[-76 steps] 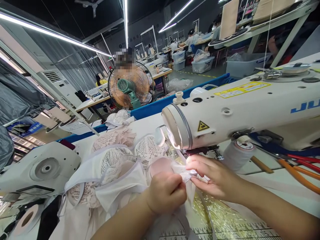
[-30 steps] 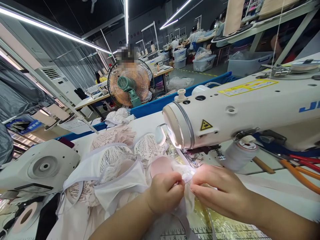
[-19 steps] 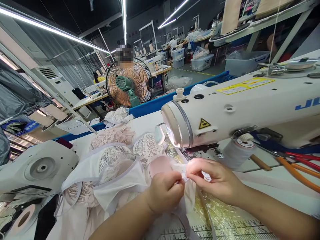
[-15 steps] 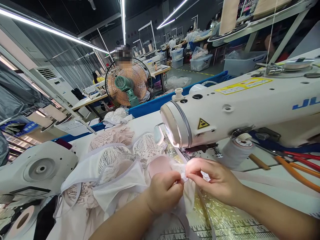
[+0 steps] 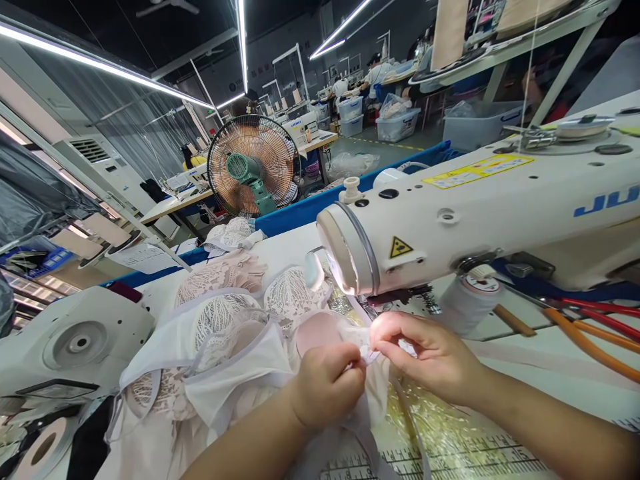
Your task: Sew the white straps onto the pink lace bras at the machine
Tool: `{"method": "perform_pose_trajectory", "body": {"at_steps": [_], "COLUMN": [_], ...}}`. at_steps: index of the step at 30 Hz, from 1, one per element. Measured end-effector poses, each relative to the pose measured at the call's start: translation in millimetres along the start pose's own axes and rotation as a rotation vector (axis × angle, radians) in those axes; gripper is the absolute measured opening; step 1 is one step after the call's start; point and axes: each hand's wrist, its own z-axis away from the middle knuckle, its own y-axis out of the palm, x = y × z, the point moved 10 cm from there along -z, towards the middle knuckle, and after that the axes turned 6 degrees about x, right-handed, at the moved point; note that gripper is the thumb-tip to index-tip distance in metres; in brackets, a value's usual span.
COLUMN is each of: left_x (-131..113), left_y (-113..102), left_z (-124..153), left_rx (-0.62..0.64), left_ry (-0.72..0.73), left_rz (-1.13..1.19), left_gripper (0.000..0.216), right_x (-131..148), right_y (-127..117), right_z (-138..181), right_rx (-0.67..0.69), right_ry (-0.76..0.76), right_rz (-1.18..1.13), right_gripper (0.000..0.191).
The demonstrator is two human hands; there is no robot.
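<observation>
- The left hand is curled into a loose fist, thumb and forefinger clamped on the edge of the white fabric.
- The right hand pinches the same fabric between thumb and fingertips; the two hands are close together, with only a short piece of cloth showing between them.
- The white fabric lies left of the right hand's fingertips and at the left hand's right side, near the needle end of the sewing machine.
- A pink cup lies just beyond the left hand.
- Left of the hands, a heap of lace garments covers much of the white tabletop.
- On the near side, crinkled yellowish film lies beneath the right forearm, beside a printed ruler scale.
- To the right, under the machine's arm, stand a thread cone, a brown strip and orange-handled scissors.
- At the far left, a second machine head sits above a roll of tape.
- Past the blue cloth trough stands a large fan; farther right are plastic bins and a co-worker in white, under tube lights.
</observation>
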Motion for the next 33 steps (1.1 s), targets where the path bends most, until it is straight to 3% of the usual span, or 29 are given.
{"method": "perform_pose_trajectory", "body": {"at_steps": [9,19,33], "left_x": [2.2,-1.9,1.4], "left_y": [1.3,-0.1,-0.3], "left_z": [-1.4,-0.9,-2.3], "left_rx": [0.048,0.008,0.023], "left_ry": [-0.038,0.022,-0.027], "left_rz": [0.017,-0.010,0.010], "left_gripper": [0.014,0.014,0.017], "right_x": [1.6,-0.2,1.4], "right_y": [0.4,0.7,0.2], "right_z": [-0.6,-0.9,-1.0], "right_rx": [0.007,0.004,0.003], "right_ry": [-0.014,-0.026,-0.036], "right_rz": [0.011,0.011,0.027], "right_gripper": [0.015,0.015,0.015]}}
